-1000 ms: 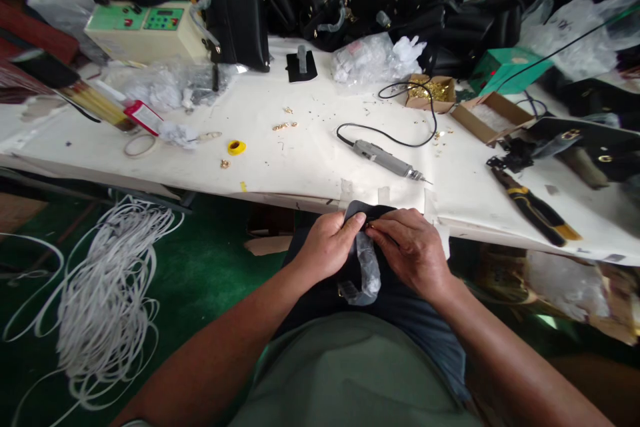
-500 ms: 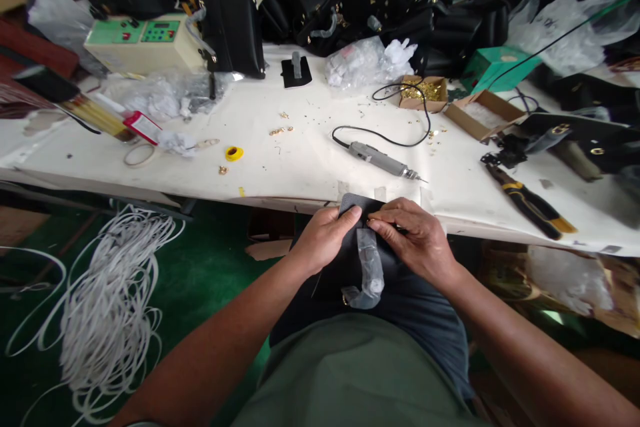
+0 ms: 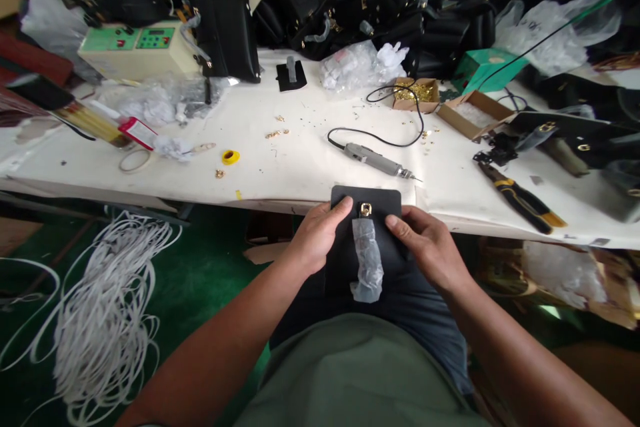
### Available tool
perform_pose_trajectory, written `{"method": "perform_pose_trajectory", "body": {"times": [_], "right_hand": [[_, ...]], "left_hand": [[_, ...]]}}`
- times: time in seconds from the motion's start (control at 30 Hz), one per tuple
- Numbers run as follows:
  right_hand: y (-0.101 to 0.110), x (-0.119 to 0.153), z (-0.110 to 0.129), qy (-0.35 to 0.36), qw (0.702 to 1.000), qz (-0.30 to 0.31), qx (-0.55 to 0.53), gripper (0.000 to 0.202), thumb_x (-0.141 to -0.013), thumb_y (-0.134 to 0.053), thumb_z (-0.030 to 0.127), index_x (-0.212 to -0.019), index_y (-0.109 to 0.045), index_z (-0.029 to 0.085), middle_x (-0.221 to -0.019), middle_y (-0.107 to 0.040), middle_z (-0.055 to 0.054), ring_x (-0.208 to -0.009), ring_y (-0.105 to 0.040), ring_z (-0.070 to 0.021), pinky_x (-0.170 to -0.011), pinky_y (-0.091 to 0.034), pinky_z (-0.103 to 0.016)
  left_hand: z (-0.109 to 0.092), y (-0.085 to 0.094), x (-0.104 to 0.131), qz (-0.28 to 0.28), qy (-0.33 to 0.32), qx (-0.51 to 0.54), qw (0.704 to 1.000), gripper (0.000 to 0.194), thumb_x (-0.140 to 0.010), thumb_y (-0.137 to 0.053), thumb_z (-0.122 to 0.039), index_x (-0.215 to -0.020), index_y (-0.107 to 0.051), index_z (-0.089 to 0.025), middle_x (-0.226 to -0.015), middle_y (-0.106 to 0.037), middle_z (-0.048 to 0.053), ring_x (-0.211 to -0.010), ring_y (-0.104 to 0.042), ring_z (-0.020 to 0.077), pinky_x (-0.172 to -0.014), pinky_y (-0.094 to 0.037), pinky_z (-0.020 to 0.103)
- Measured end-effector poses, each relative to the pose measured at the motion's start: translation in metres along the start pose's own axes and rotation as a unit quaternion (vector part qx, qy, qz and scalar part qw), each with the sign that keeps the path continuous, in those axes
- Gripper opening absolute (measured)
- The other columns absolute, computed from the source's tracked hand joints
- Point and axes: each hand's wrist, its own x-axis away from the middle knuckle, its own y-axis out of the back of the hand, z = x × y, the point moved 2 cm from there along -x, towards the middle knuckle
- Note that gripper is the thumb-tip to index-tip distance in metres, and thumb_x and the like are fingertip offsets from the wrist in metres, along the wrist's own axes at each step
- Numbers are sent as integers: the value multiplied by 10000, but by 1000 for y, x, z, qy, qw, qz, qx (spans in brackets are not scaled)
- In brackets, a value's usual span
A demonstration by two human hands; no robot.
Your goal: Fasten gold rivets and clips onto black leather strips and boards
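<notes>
Over the lap (image 3: 427, 320), the left hand (image 3: 319, 235) and right hand (image 3: 426, 240) grip a black panel (image 3: 388, 252) by opposite edges, seemingly so that its gold fitting (image 3: 366, 210) and plastic-wrapped strap (image 3: 367, 259) lie uncovered between them.

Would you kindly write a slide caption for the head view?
Left hand and right hand hold a black panel with a gold fitting at a white table.

A tangle of white cord (image 3: 107, 313) lies on the green floor (image 3: 210, 260), while a cream control box (image 3: 145, 65), a yellow ring (image 3: 231, 161) and a green box (image 3: 483, 72) rest on the white worktable (image 3: 300, 170).
</notes>
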Motion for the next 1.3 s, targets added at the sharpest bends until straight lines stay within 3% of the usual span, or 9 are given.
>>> {"method": "perform_pose_trajectory", "body": {"times": [0.1,0.3,0.4,0.53,0.57,0.63,0.73,0.9,1.3], "right_hand": [[-6,7,-7,-70,991,24,-111,403,-833,-797,526,-686,-625,192,-603,-566,38,-531,-458,-109,-502,-349,-247],[-11,-24,-3,-86,954,-66,-280,348,-766,-844,520,-791,-700,205,-749,-718,-31,-668,-650,-202,-621,-534,-321],[-8,-31,-4,-32,970,-103,-219,395,-815,-794,549,-995,-738,202,-932,-748,-56,-852,-690,-231,-754,-566,-358],[1,-4,6,149,965,-215,14,364,-891,-753,471,-1166,-710,237,-1023,-704,-42,-915,-654,-206,-834,-535,-364],[0,5,11,199,956,-202,71,305,-893,-763,428,-1129,-720,240,-992,-697,-43,-890,-649,-205,-821,-531,-366],[-5,20,19,285,939,-105,161,234,-871,-803,355,-1069,-741,246,-951,-699,-51,-863,-652,-213,-793,-532,-374],[-16,31,24,344,905,24,249,258,-857,-825,307,-1102,-756,263,-941,-722,-63,-850,-664,-226,-759,-535,-390],[-23,26,25,350,894,40,277,107,-937,-727,239,-1038,-763,241,-891,-724,-57,-797,-659,-199,-733,-523,-375],[-23,25,28,315,891,143,294,88,-991,-639,236,-1008,-724,222,-922,-728,-66,-821,-669,-206,-747,-521,-362]], "left_hand": [[0,-4,-1,11,43,85,995,440,-851,-759,-516,-1036,-791,-118,-999,-806,121,-965,-745,298,-938,-548,406],[11,-9,17,103,101,76,987,424,-818,-812,-471,-1039,-801,-110,-948,-807,128,-900,-758,296,-878,-558,389],[18,-5,24,72,122,56,988,420,-776,-847,-463,-990,-802,-104,-852,-800,112,-758,-746,254,-760,-559,348],[18,3,23,5,88,72,993,447,-760,-847,-483,-984,-790,-101,-846,-795,107,-758,-742,259,-759,-563,358],[17,4,22,-5,86,75,993,455,-759,-844,-496,-978,-788,-101,-840,-794,108,-756,-742,264,-758,-564,365],[14,4,21,-16,78,70,994,454,-761,-839,-505,-968,-787,-105,-839,-794,105,-763,-742,269,-763,-560,368],[10,1,19,-24,61,54,996,432,-760,-832,-505,-939,-791,-114,-829,-792,91,-776,-737,267,-768,-550,359],[10,-1,19,-27,43,19,999,410,-790,-791,-519,-881,-779,-119,-781,-771,67,-756,-708,249,-736,-522,338],[9,7,21,-28,-24,-180,983,400,-869,-673,-521,-693,-672,-163,-657,-619,-1,-698,-542,187,-679,-390,291]]}}
